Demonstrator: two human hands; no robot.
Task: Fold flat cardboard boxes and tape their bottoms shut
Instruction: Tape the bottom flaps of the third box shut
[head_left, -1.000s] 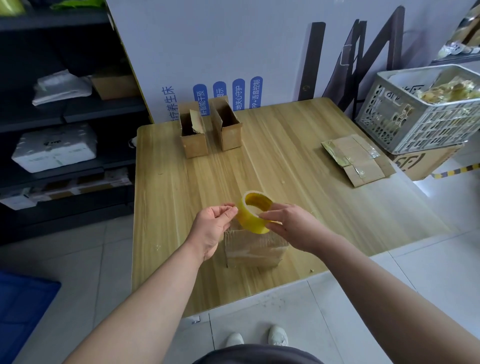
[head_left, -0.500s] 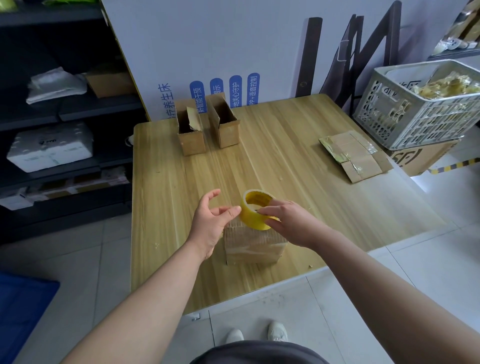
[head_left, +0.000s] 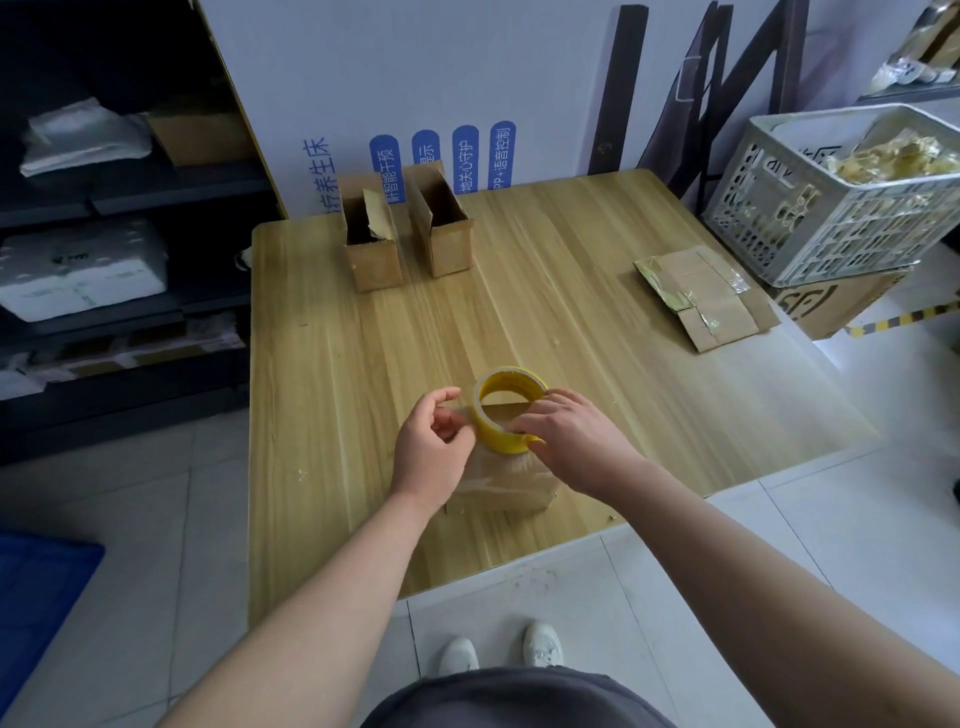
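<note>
Left hand (head_left: 431, 447) back on tape roll (head_left: 493, 432)

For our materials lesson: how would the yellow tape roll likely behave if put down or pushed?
The tape roll is a round ring, so on edge it would probably roll; flat, it should stay. The right hand grips it with fingertips, suggesting it is light.

Right hand (head_left: 569, 449) gripped a yellow tape roll (head_left: 492, 431) over a cardboard box (head_left: 501, 488) on the table (head_left: 337, 364); left hand (head_left: 431, 449) pinched its side.
</note>
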